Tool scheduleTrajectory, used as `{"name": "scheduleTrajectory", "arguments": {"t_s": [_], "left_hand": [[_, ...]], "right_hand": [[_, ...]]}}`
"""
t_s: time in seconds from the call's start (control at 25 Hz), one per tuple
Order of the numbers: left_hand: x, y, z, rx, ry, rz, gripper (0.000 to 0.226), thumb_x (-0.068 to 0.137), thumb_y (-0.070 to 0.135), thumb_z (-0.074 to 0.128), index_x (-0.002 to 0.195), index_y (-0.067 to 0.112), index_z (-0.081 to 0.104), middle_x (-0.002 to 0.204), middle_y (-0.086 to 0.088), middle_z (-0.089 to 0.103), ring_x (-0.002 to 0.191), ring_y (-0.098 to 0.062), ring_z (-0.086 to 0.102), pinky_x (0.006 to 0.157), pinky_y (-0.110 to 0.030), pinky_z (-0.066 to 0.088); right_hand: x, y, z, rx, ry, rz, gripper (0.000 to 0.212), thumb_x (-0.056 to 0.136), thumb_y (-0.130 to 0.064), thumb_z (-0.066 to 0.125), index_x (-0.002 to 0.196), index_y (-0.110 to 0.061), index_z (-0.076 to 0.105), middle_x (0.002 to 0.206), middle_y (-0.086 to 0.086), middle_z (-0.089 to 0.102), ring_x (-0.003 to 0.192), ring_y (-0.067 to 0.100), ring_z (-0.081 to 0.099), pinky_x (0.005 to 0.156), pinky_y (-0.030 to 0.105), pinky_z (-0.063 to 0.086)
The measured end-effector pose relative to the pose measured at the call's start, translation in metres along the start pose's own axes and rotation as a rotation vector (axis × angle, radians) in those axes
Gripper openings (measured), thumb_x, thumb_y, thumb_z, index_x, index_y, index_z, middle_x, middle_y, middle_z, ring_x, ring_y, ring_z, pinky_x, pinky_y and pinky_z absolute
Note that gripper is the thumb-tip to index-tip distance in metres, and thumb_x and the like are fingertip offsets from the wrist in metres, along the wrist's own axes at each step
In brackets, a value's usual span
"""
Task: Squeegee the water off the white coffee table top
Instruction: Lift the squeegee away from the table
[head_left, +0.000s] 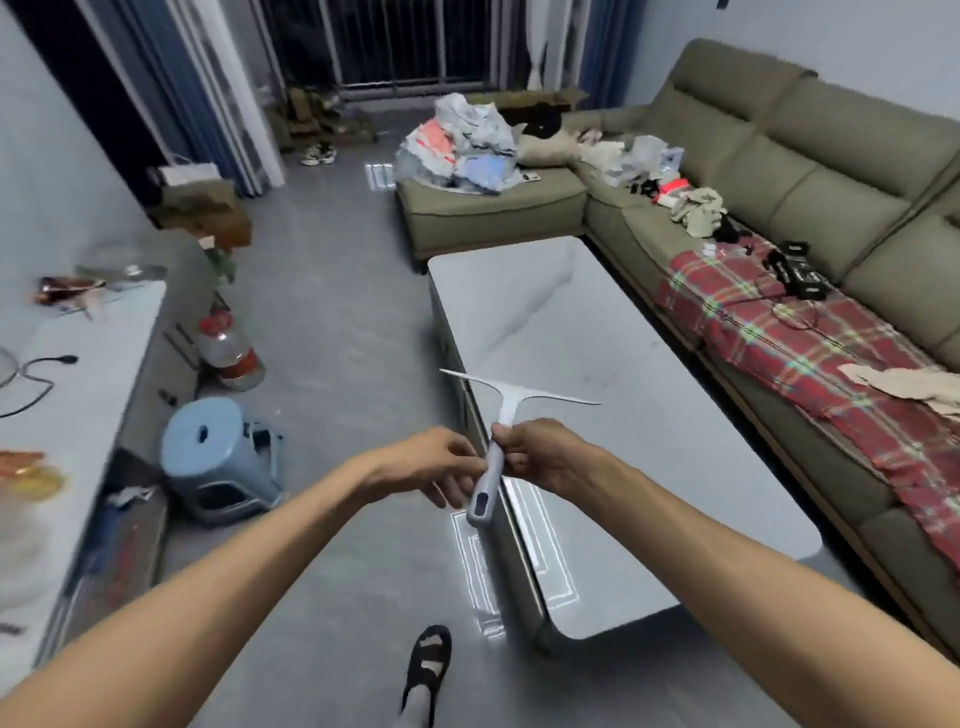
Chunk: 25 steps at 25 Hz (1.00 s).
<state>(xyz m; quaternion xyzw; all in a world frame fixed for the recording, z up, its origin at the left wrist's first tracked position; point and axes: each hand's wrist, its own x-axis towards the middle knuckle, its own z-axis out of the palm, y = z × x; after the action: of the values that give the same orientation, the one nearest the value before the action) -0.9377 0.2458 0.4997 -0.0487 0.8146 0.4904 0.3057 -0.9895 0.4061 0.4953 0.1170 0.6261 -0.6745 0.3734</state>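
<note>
A white T-shaped squeegee (511, 397) with a grey handle is held in the air over the left edge of the white coffee table (623, 374). My right hand (545, 454) grips the handle just below the blade. My left hand (434, 465) is at the handle's left side, fingers touching it; whether they curl round it I cannot tell. The blade points away from me, above the tabletop and not touching it. The long marbled tabletop runs from near centre toward the far sofa.
An olive L-shaped sofa (810, 156) wraps the table's right and far sides, with a red plaid blanket (789, 338) and a clothes pile (467, 145). A blue plastic stool (213, 457) and a water bottle (228, 348) stand left, beside a white cabinet (78, 395). My sandalled foot (428, 670) is on the grey floor.
</note>
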Motion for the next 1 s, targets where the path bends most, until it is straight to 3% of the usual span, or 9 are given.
{"name": "scheduleTrajectory", "arguments": {"t_s": [0.12, 0.2, 0.32, 0.44, 0.64, 0.84, 0.92, 1.0], "left_hand": [[-0.086, -0.026, -0.002, -0.092, 0.177, -0.047, 0.011, 0.087, 0.024, 0.068, 0.089, 0.013, 0.066, 0.076, -0.004, 0.068, 0.064, -0.015, 0.064, 0.064, -0.025, 0.055], [-0.144, -0.055, -0.004, -0.1, 0.269, -0.089, 0.008, 0.083, 0.021, 0.072, 0.084, 0.015, 0.067, 0.076, -0.004, 0.067, 0.064, -0.013, 0.063, 0.063, -0.023, 0.055], [-0.228, -0.114, 0.003, -0.141, 0.381, -0.203, 0.009, 0.077, 0.014, 0.072, 0.083, 0.01, 0.067, 0.074, -0.004, 0.066, 0.066, -0.013, 0.063, 0.062, -0.02, 0.054], [-0.3, -0.174, 0.02, -0.212, 0.455, -0.303, 0.017, 0.077, 0.006, 0.071, 0.093, 0.001, 0.065, 0.076, -0.008, 0.064, 0.067, -0.017, 0.062, 0.062, -0.023, 0.054], [-0.454, -0.303, 0.079, -0.308, 0.591, -0.452, 0.021, 0.078, 0.001, 0.074, 0.09, 0.012, 0.061, 0.065, 0.003, 0.057, 0.051, -0.005, 0.054, 0.05, -0.016, 0.046], [-0.563, -0.443, 0.144, -0.346, 0.619, -0.538, 0.021, 0.077, 0.002, 0.075, 0.092, 0.009, 0.062, 0.065, 0.004, 0.055, 0.055, -0.006, 0.052, 0.049, -0.014, 0.044], [-0.598, -0.496, 0.169, -0.365, 0.62, -0.585, 0.023, 0.077, 0.004, 0.076, 0.096, 0.006, 0.064, 0.069, 0.002, 0.058, 0.06, -0.009, 0.054, 0.052, -0.017, 0.046], [-0.623, -0.543, 0.192, -0.376, 0.617, -0.65, 0.028, 0.074, 0.01, 0.079, 0.099, 0.011, 0.066, 0.079, 0.001, 0.064, 0.072, -0.014, 0.059, 0.066, -0.029, 0.053]], "right_hand": [[-0.029, 0.015, 0.067, -0.139, -0.145, 0.004, 0.032, 0.097, -0.002, 0.047, 0.065, -0.007, 0.044, 0.05, 0.0, 0.03, 0.029, 0.005, 0.026, 0.037, 0.018, 0.038], [-0.046, 0.036, 0.12, -0.22, -0.249, 0.027, 0.029, 0.095, -0.004, 0.052, 0.067, -0.008, 0.047, 0.046, 0.001, 0.034, 0.035, 0.008, 0.031, 0.043, 0.018, 0.046], [-0.073, 0.084, 0.199, -0.448, -0.343, 0.022, 0.023, 0.089, -0.009, 0.063, 0.068, -0.01, 0.053, 0.053, 0.002, 0.042, 0.045, 0.009, 0.038, 0.046, 0.016, 0.04], [-0.096, 0.137, 0.26, -0.553, -0.423, 0.026, 0.021, 0.09, -0.019, 0.061, 0.071, -0.011, 0.056, 0.054, 0.002, 0.052, 0.049, 0.012, 0.05, 0.05, 0.019, 0.041], [-0.162, 0.279, 0.38, -0.745, -0.586, 0.076, 0.025, 0.09, -0.016, 0.057, 0.066, -0.008, 0.058, 0.057, 0.006, 0.06, 0.044, 0.011, 0.056, 0.048, 0.02, 0.044], [-0.217, 0.427, 0.472, -0.825, -0.623, 0.135, 0.024, 0.089, -0.008, 0.06, 0.066, -0.005, 0.059, 0.063, 0.013, 0.062, 0.046, 0.014, 0.059, 0.047, 0.02, 0.049], [-0.235, 0.486, 0.502, -0.844, -0.631, 0.19, 0.022, 0.089, -0.006, 0.061, 0.067, -0.003, 0.057, 0.067, 0.017, 0.061, 0.05, 0.017, 0.059, 0.046, 0.02, 0.05], [-0.246, 0.538, 0.527, -0.859, -0.644, 0.228, 0.023, 0.09, -0.007, 0.061, 0.068, -0.002, 0.057, 0.072, 0.019, 0.06, 0.053, 0.02, 0.058, 0.046, 0.02, 0.051]]}}
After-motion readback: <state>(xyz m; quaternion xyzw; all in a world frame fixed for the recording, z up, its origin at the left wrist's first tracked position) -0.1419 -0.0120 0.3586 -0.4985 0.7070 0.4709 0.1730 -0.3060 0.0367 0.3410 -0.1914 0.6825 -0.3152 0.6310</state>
